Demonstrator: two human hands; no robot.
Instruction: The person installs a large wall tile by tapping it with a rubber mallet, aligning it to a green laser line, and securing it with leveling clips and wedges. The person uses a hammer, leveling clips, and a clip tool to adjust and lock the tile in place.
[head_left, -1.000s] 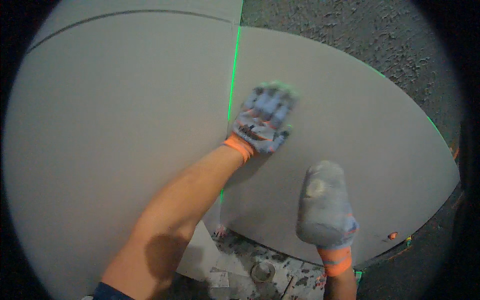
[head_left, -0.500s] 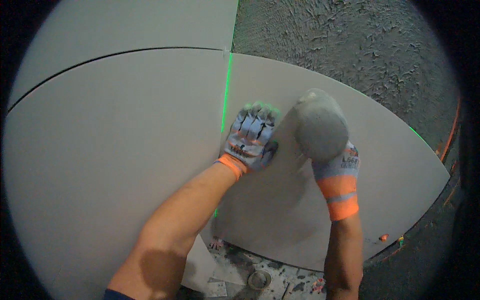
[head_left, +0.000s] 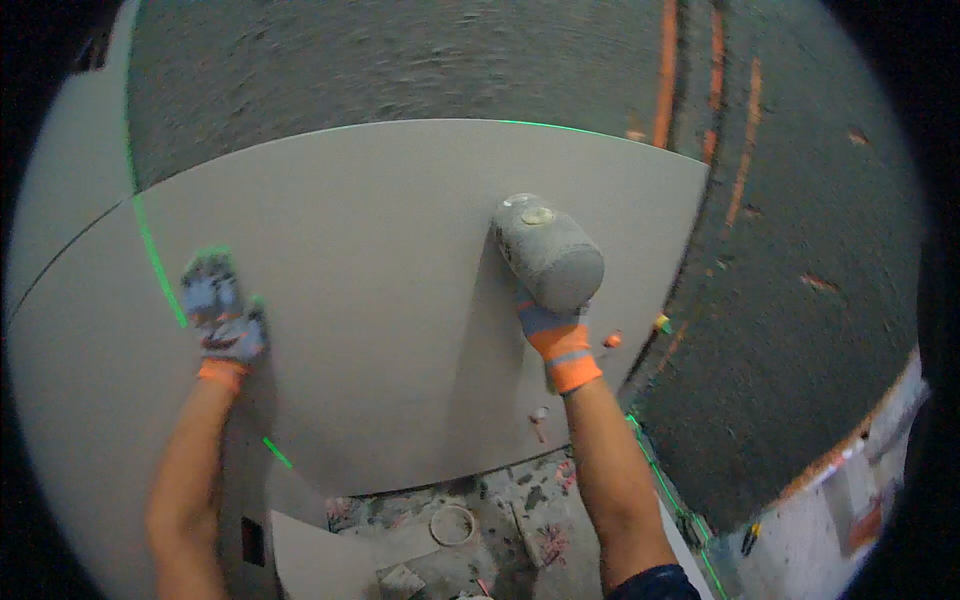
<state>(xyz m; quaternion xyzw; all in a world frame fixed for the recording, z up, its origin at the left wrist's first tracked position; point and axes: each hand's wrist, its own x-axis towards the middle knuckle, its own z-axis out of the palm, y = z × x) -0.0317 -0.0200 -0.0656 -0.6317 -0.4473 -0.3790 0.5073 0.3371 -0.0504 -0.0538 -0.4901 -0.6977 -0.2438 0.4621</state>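
Note:
A large pale grey tile spans the middle of the view. Against its left part rests my gloved left hand, fingers extended and holding nothing, with green light across the fingertips. My gloved right hand is closed round the handle of a grey rubber mallet. The mallet's bulky head hides the handle and most of those fingers. It is over the right half of the tile; whether it touches the surface I cannot tell. A green laser line runs by my left hand, near the tile's left edge.
Ridged grey mortar lies beyond the tile, and a dark rough surface with orange stripes is at right. An orange piece and a yellow piece sit near the right edge. Below are a stained floor and a round container.
The view has swung to the right. My right hand has carried the mallet rightward, farther from my left hand. My left hand remains against the tile beside the laser line.

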